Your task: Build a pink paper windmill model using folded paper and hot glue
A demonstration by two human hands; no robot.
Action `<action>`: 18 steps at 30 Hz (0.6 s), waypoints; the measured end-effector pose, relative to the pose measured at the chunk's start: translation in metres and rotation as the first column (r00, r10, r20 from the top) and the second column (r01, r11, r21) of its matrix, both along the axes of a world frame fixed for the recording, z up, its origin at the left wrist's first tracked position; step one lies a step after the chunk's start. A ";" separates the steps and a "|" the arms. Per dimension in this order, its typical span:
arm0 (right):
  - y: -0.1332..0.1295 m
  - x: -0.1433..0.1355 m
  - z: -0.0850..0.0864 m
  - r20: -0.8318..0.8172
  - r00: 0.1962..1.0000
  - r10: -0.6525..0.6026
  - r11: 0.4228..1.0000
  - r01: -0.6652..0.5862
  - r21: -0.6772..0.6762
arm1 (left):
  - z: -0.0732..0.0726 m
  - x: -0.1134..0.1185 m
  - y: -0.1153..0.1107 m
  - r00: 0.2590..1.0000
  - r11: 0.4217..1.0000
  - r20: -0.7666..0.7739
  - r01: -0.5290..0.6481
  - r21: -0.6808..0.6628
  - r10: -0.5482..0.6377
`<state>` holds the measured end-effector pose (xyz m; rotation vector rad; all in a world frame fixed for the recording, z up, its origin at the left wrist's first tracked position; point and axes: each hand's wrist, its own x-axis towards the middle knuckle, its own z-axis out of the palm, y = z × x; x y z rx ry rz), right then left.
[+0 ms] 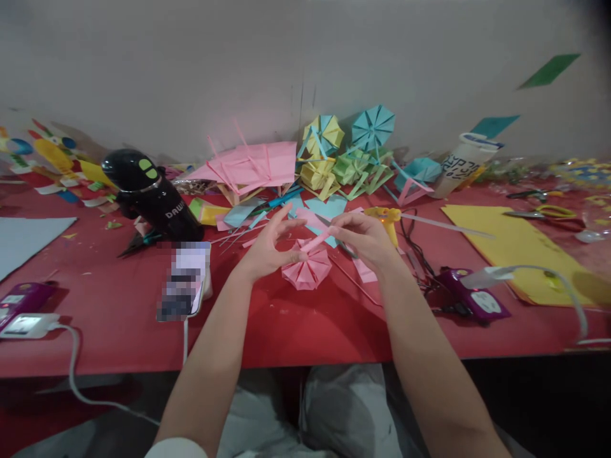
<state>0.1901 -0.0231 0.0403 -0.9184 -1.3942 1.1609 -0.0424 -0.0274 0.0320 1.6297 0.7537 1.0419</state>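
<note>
Our right hand (358,236) pinches a pink strip (316,243) over the pink paper wheel (308,272) on the table (305,324); our left hand (271,247) is spread wide beside it. The wheel looks already folded; the strip's fixing perhaps remains. We read "DAW" on the black bottle (157,203); the letters on the cup (468,162) are unclear.

The person wears loose, pale grey fabric trousers (353,401), softly creased, with a darker shaded patch on the right leg. A rounded white sleeve edge (175,449) rings the left arm (only a sliver shows); the forearms (424,343) and hands (366,238) are bare.
</note>
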 end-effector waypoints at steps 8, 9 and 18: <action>-0.004 0.007 -0.001 -0.115 0.987 -0.115 0.993 0.111 -0.042 | -0.001 -0.014 -0.003 0.851 0.943 -0.454 -0.325 -0.065 0.262; -0.007 0.004 -0.004 -0.134 0.985 -0.109 0.993 0.103 -0.050 | 0.000 -0.013 -0.005 0.829 0.942 -0.494 -0.331 -0.054 0.262; -0.026 -0.036 -0.015 -0.269 0.954 0.131 0.989 -0.146 -0.037 | 0.002 -0.001 -0.010 0.876 0.961 -0.459 -0.239 -0.139 0.151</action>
